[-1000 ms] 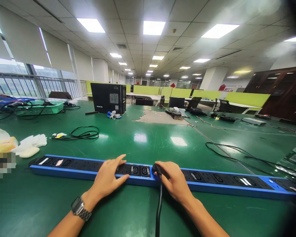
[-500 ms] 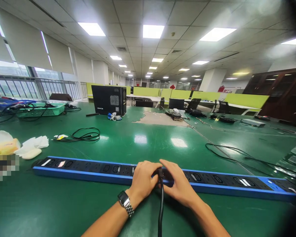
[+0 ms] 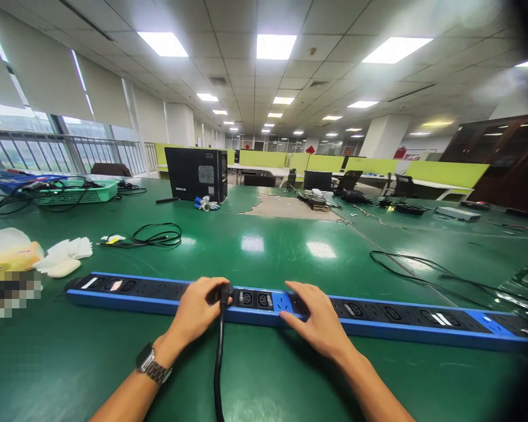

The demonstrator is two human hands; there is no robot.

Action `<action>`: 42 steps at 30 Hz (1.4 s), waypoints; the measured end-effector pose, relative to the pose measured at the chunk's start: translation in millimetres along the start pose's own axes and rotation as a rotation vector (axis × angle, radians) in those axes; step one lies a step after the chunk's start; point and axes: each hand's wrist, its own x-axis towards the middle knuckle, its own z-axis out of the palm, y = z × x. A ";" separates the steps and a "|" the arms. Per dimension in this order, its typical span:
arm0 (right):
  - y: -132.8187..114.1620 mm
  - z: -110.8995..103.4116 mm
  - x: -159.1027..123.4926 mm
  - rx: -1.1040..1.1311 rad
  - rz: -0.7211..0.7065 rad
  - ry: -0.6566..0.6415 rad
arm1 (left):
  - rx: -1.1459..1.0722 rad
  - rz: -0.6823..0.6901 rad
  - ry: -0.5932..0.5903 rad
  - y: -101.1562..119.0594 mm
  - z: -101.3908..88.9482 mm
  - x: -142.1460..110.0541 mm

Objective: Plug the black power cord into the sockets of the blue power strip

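Note:
A long blue and black power strip (image 3: 250, 300) lies across the green table, with rows of sockets along its top. My left hand (image 3: 199, 310), a watch on its wrist, is closed on the plug (image 3: 225, 292) of a thick black cord (image 3: 219, 363), over the strip left of its middle. The cord runs down toward me. Whether the plug's prongs sit in a socket is hidden. Farther right, my right hand (image 3: 319, 319) is open around the strip, thumb at its near side and fingers over the top, just right of a blue socket section.
A black computer case (image 3: 196, 174) stands at the back, with blue-and-white gloves (image 3: 206, 203) before it. Coiled black cable (image 3: 154, 235) lies left, beyond the strip; more cable (image 3: 416, 269) lies right. A green basket (image 3: 79, 193) holds cords. White tissue (image 3: 66, 255) lies at left.
My left hand has moved left along the strip with the plug and its cord, away from my right hand. My right hand stays nearly in place, and the sockets between them now show.

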 end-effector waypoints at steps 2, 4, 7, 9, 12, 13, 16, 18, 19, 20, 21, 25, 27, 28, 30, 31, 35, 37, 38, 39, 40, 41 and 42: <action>-4.0 1.5 0.1 -0.005 -0.005 0.024 | 0.057 0.016 -0.031 2.9 1.1 0.5; -11.8 5.7 1.3 -0.001 -0.034 0.032 | 0.089 0.037 -0.058 3.5 1.6 1.4; -33.0 19.4 8.2 0.025 -0.108 0.025 | 0.109 0.077 -0.087 0.0 1.8 0.0; -52.4 32.8 16.8 0.044 -0.149 0.013 | 0.116 0.094 -0.102 -3.5 2.2 -2.3; -81.9 54.1 32.4 0.057 -0.188 -0.021 | 0.139 0.105 -0.124 -8.4 4.0 -5.0; -89.7 59.5 37.0 0.061 -0.200 -0.031 | 0.148 0.103 -0.128 -9.6 4.9 -5.4; -99.3 63.8 45.4 0.088 -0.221 0.041 | 0.168 0.081 -0.129 -12.0 6.7 -5.9; -91.1 54.5 44.5 0.105 -0.214 0.156 | 0.175 0.070 -0.132 -12.3 7.0 -6.5; -82.7 46.9 41.8 0.105 -0.208 0.195 | 0.178 0.067 -0.137 -11.9 6.8 -7.0; -71.9 38.2 37.9 0.102 -0.197 0.214 | 0.179 0.066 -0.142 -11.3 6.6 -7.4; -59.3 29.2 33.0 0.097 -0.183 0.206 | 0.181 0.066 -0.148 -10.5 6.3 -7.8; -10.5 1.8 12.0 0.108 -0.047 0.107 | 0.190 0.064 -0.152 -7.2 5.8 -7.1; 1.5 -2.9 6.5 0.125 -0.025 0.052 | 0.190 0.061 -0.144 -7.0 5.8 -5.9; 3.5 -3.3 5.5 0.127 -0.038 0.025 | 0.188 0.061 -0.140 -7.4 5.7 -5.4; 1.8 -1.9 5.8 0.114 -0.078 -0.013 | 0.183 0.062 -0.132 -8.7 5.7 -5.0; -0.3 -0.7 6.5 0.106 -0.091 -0.023 | 0.182 0.062 -0.125 -8.9 6.1 -5.1; -2.6 2.7 7.5 0.113 -0.092 -0.045 | 0.150 0.105 -0.106 2.6 19.9 -6.1; 1.7 3.1 7.0 0.129 -0.080 -0.052 | 0.106 0.181 -0.133 19.1 37.5 -4.1; 4.6 3.1 6.7 0.138 -0.077 -0.056 | 0.087 0.223 -0.150 29.4 48.4 -1.8; 7.4 2.9 6.4 0.147 -0.079 -0.060 | 0.075 0.250 -0.161 40.1 59.5 1.2; 9.9 2.8 6.2 0.155 -0.084 -0.065 | 0.074 0.253 -0.161 50.3 69.8 4.9; 11.9 2.5 5.9 0.164 -0.091 -0.075 | 0.075 0.237 -0.152 59.1 78.1 8.8; 13.2 2.2 5.6 0.172 -0.096 -0.084 | 0.068 0.220 -0.128 65.7 83.4 12.5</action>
